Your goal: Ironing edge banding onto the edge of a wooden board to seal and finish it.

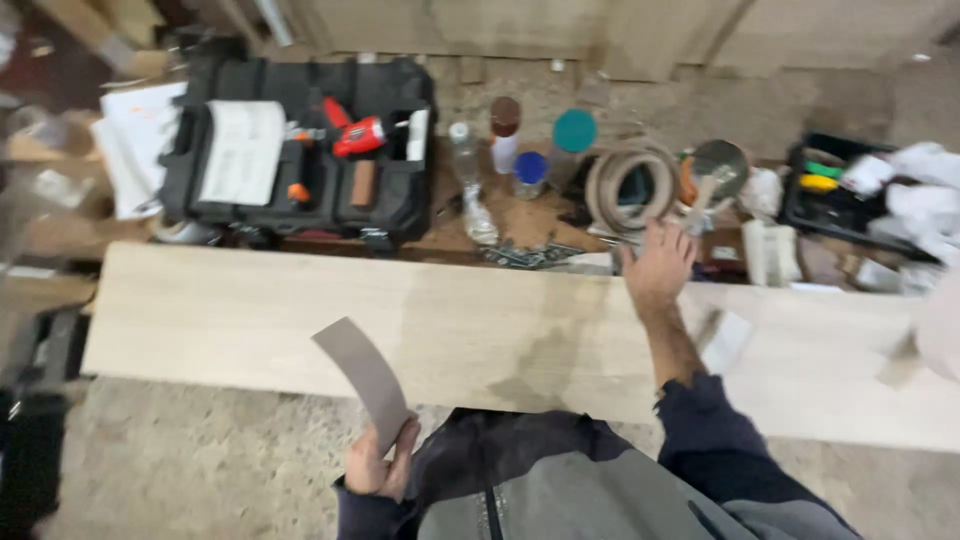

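Left hand [378,462] pinching lower end of curved grey-brown edge-banding strip [365,375], strip arcing up over long pale wooden board [300,320]; right hand [658,265] open, fingers spread, reaching past board's far edge, just short of coiled banding roll [630,185]

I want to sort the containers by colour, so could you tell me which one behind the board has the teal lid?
The teal-lidded container is the rightmost, beside the coiled edge banding; the others have brown and blue caps.
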